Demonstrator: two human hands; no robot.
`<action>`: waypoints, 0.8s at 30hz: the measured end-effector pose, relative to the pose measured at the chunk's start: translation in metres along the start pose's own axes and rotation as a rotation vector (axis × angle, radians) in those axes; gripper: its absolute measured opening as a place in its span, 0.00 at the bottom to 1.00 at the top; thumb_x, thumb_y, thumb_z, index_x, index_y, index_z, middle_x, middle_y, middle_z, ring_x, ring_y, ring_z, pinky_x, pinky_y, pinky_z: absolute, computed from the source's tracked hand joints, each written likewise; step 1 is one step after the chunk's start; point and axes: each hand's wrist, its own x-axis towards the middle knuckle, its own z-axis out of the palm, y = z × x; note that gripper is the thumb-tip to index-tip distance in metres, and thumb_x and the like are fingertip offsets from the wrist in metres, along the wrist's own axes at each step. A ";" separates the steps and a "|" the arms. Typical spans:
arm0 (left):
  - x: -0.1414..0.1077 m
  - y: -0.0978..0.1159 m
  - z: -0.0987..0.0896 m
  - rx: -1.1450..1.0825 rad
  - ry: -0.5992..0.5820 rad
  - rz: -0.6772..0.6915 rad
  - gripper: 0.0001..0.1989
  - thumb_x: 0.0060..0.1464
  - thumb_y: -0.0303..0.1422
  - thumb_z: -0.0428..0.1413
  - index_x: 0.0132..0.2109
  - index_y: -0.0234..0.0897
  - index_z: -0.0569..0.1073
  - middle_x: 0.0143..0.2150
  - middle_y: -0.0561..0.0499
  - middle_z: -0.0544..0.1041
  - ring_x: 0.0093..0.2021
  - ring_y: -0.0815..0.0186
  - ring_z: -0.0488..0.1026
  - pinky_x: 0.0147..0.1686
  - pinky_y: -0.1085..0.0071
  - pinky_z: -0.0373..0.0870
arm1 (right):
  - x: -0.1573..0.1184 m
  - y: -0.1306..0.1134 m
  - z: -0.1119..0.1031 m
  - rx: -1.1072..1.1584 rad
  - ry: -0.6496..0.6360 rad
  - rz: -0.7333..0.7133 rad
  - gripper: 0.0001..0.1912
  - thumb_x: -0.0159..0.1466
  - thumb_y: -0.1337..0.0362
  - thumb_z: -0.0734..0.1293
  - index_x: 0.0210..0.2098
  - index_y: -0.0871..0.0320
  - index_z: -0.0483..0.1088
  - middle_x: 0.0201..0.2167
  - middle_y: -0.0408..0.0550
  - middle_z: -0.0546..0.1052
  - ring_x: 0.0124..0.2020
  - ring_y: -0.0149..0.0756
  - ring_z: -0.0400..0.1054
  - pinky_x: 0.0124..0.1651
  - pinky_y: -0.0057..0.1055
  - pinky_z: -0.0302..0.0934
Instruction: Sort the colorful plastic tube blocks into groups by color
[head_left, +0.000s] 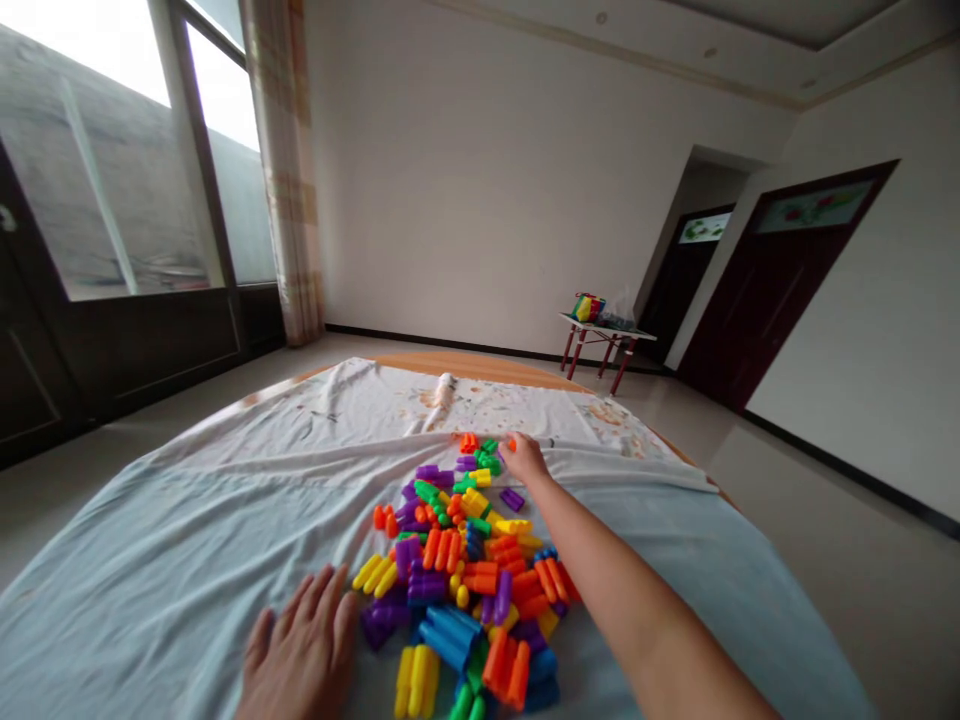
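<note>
My left hand (pixel 304 645) lies flat on the pale blue cloth, fingers stretched out, left of a pile of bullet-shaped plastic building blocks. My right hand (pixel 526 460) reaches over the far end of the pile, its fingers closed on a small orange building block (pixel 513 445) that shows only in part. Near those fingers lie a green block (pixel 488 463) and a purple block (pixel 512 499). Closer to me are a blue block (pixel 450 636), an orange block (pixel 506 668) and a yellow block (pixel 417 680). Beside my left fingertips sits another yellow block (pixel 375 575).
A pale blue cloth (pixel 187 560) and a white flowered cloth (pixel 375 400) cover the round wooden table (pixel 480 367). By the far wall stands a small table (pixel 600 328) with a colourful bag (pixel 589 307) on it. Windows and a curtain (pixel 285 180) are at left.
</note>
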 end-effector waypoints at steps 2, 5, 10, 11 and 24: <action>0.000 0.003 -0.007 0.003 -0.060 -0.016 0.26 0.58 0.37 0.37 0.62 0.45 0.60 0.66 0.55 0.56 0.66 0.64 0.48 0.64 0.56 0.37 | 0.014 0.005 0.009 -0.043 -0.032 0.045 0.14 0.61 0.60 0.64 0.44 0.57 0.73 0.39 0.52 0.77 0.43 0.38 0.70 0.47 0.32 0.61; 0.000 0.007 -0.015 0.016 -0.142 -0.020 0.27 0.58 0.38 0.36 0.63 0.46 0.59 0.66 0.56 0.54 0.67 0.65 0.46 0.64 0.56 0.36 | 0.018 0.005 0.021 -0.101 -0.078 0.067 0.13 0.60 0.63 0.64 0.44 0.58 0.73 0.41 0.53 0.76 0.44 0.40 0.69 0.48 0.33 0.60; -0.001 0.004 -0.009 0.026 -0.118 -0.007 0.27 0.58 0.38 0.36 0.63 0.47 0.57 0.67 0.56 0.53 0.67 0.64 0.46 0.64 0.55 0.35 | -0.002 -0.011 0.029 -0.101 -0.207 -0.067 0.15 0.57 0.57 0.66 0.41 0.57 0.74 0.40 0.49 0.77 0.44 0.39 0.69 0.47 0.30 0.59; -0.001 0.003 -0.008 0.029 -0.109 0.009 0.26 0.57 0.38 0.37 0.63 0.47 0.57 0.67 0.56 0.53 0.67 0.64 0.46 0.64 0.55 0.35 | -0.005 -0.015 0.028 -0.084 -0.254 -0.105 0.14 0.57 0.55 0.66 0.38 0.57 0.75 0.37 0.47 0.78 0.42 0.37 0.70 0.45 0.27 0.60; -0.003 0.008 -0.014 -0.042 -0.093 0.003 0.26 0.58 0.39 0.35 0.62 0.47 0.60 0.66 0.54 0.56 0.67 0.62 0.46 0.63 0.52 0.35 | 0.032 -0.032 0.054 -0.321 -0.290 0.102 0.23 0.60 0.51 0.59 0.50 0.53 0.68 0.53 0.57 0.69 0.52 0.52 0.63 0.49 0.49 0.57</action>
